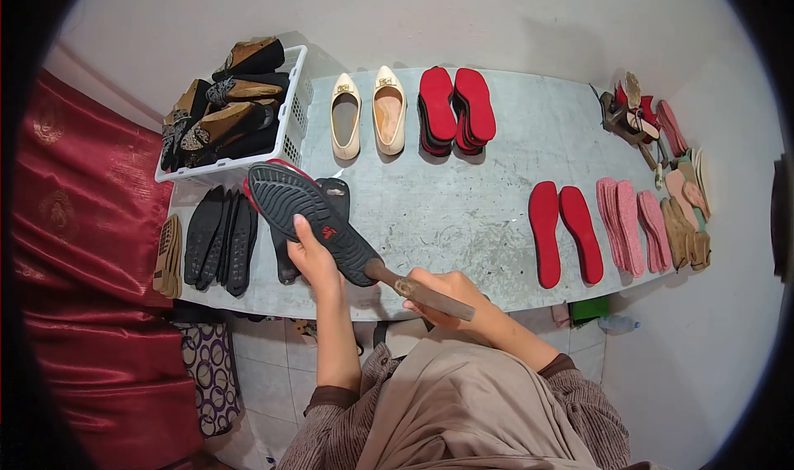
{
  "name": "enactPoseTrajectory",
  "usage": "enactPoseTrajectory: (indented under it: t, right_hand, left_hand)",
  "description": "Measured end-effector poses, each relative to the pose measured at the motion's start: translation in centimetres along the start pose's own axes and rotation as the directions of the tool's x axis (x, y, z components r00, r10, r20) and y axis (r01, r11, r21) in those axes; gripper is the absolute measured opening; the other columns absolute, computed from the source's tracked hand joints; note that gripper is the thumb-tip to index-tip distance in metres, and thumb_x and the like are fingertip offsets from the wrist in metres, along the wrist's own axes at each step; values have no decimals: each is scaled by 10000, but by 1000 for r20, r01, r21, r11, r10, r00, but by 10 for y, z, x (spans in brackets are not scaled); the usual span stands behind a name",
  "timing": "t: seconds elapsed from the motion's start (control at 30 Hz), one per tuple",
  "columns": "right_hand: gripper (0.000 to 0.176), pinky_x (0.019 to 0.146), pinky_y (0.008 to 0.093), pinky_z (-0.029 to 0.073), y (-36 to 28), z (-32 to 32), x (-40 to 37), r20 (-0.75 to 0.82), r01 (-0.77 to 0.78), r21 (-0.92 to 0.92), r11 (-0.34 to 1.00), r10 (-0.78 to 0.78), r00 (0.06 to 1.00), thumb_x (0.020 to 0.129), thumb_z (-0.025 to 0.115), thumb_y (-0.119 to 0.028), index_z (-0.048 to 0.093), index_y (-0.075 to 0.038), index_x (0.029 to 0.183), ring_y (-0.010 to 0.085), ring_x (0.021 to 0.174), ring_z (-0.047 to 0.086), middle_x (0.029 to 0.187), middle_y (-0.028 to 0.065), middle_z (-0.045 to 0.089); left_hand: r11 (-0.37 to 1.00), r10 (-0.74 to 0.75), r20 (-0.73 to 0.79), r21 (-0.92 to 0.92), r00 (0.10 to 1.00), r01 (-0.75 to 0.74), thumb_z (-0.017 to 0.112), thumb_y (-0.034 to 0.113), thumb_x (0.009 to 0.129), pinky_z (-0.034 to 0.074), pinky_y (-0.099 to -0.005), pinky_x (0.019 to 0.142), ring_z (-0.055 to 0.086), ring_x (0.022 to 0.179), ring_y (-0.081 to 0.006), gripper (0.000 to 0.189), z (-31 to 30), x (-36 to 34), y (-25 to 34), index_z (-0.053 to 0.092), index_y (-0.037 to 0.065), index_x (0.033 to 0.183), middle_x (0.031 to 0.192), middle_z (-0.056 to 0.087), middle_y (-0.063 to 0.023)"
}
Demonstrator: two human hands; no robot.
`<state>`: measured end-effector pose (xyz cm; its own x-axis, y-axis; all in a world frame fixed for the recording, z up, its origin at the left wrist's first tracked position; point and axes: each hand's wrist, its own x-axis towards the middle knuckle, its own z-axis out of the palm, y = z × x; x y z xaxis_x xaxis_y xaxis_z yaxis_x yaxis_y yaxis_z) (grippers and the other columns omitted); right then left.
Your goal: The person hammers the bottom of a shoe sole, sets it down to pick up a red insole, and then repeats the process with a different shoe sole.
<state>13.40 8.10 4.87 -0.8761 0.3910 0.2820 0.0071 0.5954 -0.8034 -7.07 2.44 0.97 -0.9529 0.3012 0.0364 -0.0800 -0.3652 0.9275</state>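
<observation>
My left hand (314,259) grips a black shoe sole (302,213), its ridged underside turned up and a red edge showing along the far side. The thumb presses on the tread near a small red mark. In my right hand (447,292) is a worn brown bar-like tool (413,291) with a rounded end and a flat, broader end. Its rounded end overlaps the heel of the sole in this view. Behind the held sole, more black soles (335,193) lie on the table (447,213), partly hidden.
A white crate (294,114) of dark wedge shoes stands back left, beside cream shoes (389,114) and stacked red insoles (475,110). Black soles (223,238) lie left. Two red insoles (544,234), pink insoles (620,226) and tools (628,118) lie right. A red curtain (91,263) hangs left.
</observation>
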Motion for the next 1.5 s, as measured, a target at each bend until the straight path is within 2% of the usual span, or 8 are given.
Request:
enactPoseTrajectory:
  t: [0.6,0.73,0.8,0.93,1.0,1.2,1.33,1.5]
  right_hand:
    - [278,454,326,447,9,-8,1,-159,40,-167,985,-67,985,787,661,-249,527,-66,949,282,499,563,619,84,550]
    - [305,483,322,459,15,-10,-4,-263,63,53,997,-47,964,799,648,-260,525,-32,961,263,528,582,654,90,557]
    - [323,493,311,462,11,-15,-3,-302,100,45,994,-82,950,817,625,-284,521,-9,950,252,546,589,669,90,553]
    - [330,492,307,460,2,-23,10,-295,162,-116,980,-190,936,838,598,-304,523,-2,948,253,553,589,694,91,554]
    - [343,489,314,458,-4,-24,14,-205,-23,-35,999,15,979,841,595,-313,525,5,950,250,556,589,726,98,556]
    - [341,483,321,448,6,-17,8,-382,111,-23,994,-111,917,842,591,-315,528,0,955,264,550,581,729,104,547]
    - [329,474,309,439,3,-28,24,-245,13,-28,1000,-20,969,856,572,-316,533,1,933,265,530,564,730,101,541]
    - [281,459,312,429,14,-16,30,-472,209,-55,976,-210,857,864,565,-262,537,14,907,273,522,559,779,118,538]
  left_hand:
    - [994,-35,190,107,981,15,478,218,934,420,-242,808,532,891,-111,299,15,-39,-12,559,-54,1027,1005,590,-78]
    - [998,-62,168,26,984,58,509,210,920,430,-250,775,539,840,-116,284,16,-42,-14,576,-60,975,943,607,-71]
    - [919,24,243,376,970,-116,576,209,874,456,-281,700,568,753,-136,262,12,-45,-17,582,-45,942,842,631,-93]
    - [822,21,394,517,919,-240,638,188,805,462,-327,621,619,691,-203,226,13,-60,-20,592,-23,873,741,636,-152]
    - [827,6,409,511,913,-235,636,191,809,462,-325,623,622,695,-206,230,11,-62,-25,592,-26,869,743,639,-148]
    - [854,12,447,460,894,-241,615,221,833,465,-309,638,629,710,-187,254,10,-58,-21,599,-28,881,754,651,-142]
    - [850,4,528,445,849,-281,611,232,836,469,-304,636,631,708,-181,267,9,-54,-18,606,-25,906,766,658,-136]
    - [851,48,563,409,825,-329,613,233,834,472,-299,636,633,714,-175,272,11,-55,-11,610,-24,925,774,662,-129]
